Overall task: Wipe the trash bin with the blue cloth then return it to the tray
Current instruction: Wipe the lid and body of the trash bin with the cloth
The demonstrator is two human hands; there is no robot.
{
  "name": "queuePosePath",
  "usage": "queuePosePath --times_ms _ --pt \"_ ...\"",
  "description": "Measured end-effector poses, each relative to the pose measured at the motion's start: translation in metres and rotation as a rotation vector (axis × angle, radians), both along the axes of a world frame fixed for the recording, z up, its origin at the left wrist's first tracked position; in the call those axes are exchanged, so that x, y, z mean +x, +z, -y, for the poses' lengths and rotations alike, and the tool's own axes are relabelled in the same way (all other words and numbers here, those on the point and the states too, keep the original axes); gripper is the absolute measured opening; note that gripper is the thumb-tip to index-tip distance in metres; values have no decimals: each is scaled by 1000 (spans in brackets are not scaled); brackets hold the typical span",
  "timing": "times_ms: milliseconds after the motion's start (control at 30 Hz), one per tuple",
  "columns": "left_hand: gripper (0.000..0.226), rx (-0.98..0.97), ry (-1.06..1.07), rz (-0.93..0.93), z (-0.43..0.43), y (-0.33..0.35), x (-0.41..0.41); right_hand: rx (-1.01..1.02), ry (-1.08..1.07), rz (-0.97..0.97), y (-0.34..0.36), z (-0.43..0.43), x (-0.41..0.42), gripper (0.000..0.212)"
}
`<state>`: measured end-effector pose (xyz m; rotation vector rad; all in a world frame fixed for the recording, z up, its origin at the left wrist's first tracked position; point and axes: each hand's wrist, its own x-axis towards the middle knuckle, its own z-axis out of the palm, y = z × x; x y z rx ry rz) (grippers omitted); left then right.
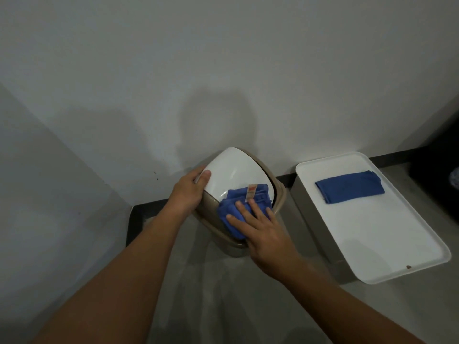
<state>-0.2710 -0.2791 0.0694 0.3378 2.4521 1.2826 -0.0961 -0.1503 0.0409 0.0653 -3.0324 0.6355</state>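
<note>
Head view has the trash bin [238, 194] at centre, the left hand [187, 192] gripping its white lid [233, 170] at 9 o'clock and the right hand [260, 227] flat on the blue cloth [233, 214]; hard pressure might swing the lid, dropping the cloth short of the tray [372, 232] at 3 o'clock.
</note>
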Motion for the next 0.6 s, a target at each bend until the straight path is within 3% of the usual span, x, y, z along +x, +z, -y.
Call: queuePosePath --times_ms 167,233,333,533,600 --pt "50 -6 20 7 1 3 4 54 -148 100 -7 -30 12 52" --pt "50 -4 39 9 0 4 9 -153 -317 74 -2 -40 15 48" --pt "53 -54 83 -18 -2 6 20 -483 -610 -179 8 -40 20 42" --pt "56 -294 144 -37 -14 11 46 -660 -724 -1 10 15 -4 53" --pt "58 -351 157 1 -15 15 47 -705 -774 -19 10 20 -8 54"
